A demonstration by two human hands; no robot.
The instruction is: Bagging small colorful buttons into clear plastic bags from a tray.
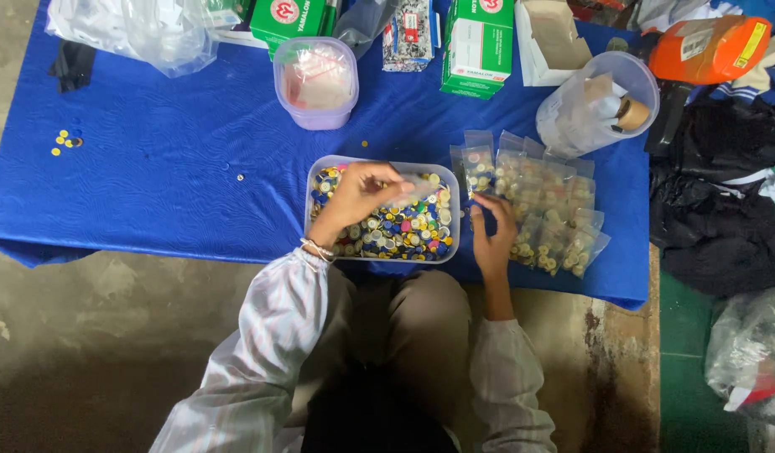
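Note:
A clear rectangular tub (451,220) full of small coloured buttons stands at the near edge of a blue cloth (169,184). My left hand (364,191) hovers over the buttons, fingers pinched on a small clear plastic bag (418,188). My right hand (493,228) rests just right of the tub, fingertips touching the near edge of a pile of small filled bags (548,201). Whether it grips one of them I cannot tell.
A lidded clear tub (316,82) and green boxes (478,44) sit at the back. A tipped round container (595,102) lies back right, next to an orange bottle (711,49). Loose buttons (65,141) lie far left. Dark clothing (723,193) is heaped on the right.

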